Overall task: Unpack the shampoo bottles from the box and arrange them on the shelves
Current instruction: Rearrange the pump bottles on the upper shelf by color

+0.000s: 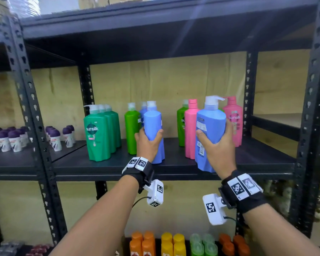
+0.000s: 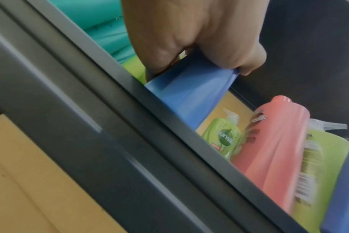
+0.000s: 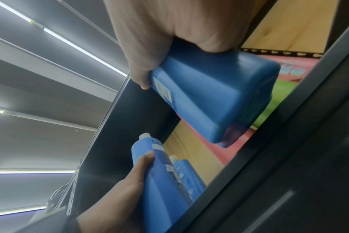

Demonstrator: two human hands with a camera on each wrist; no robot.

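My left hand [image 1: 148, 143] grips a blue shampoo bottle [image 1: 153, 130] whose base stands on the black middle shelf [image 1: 174, 169], just in front of other blue bottles. The left wrist view shows that bottle [image 2: 181, 94] under my curled fingers [image 2: 245, 63]. My right hand [image 1: 216, 145] holds a second blue bottle [image 1: 210, 130] with a white pump. In the right wrist view that bottle [image 3: 215, 97] hangs a little above the shelf lip, tilted. The box is out of view.
On the same shelf stand dark green bottles [image 1: 100, 132], a light green bottle [image 1: 132, 126] and pink bottles [image 1: 191, 130]. Small purple-capped bottles [image 1: 15, 137] fill the left bay. Orange, yellow and green bottles [image 1: 172, 244] sit on the shelf below. Black uprights [image 1: 310, 108] frame the bay.
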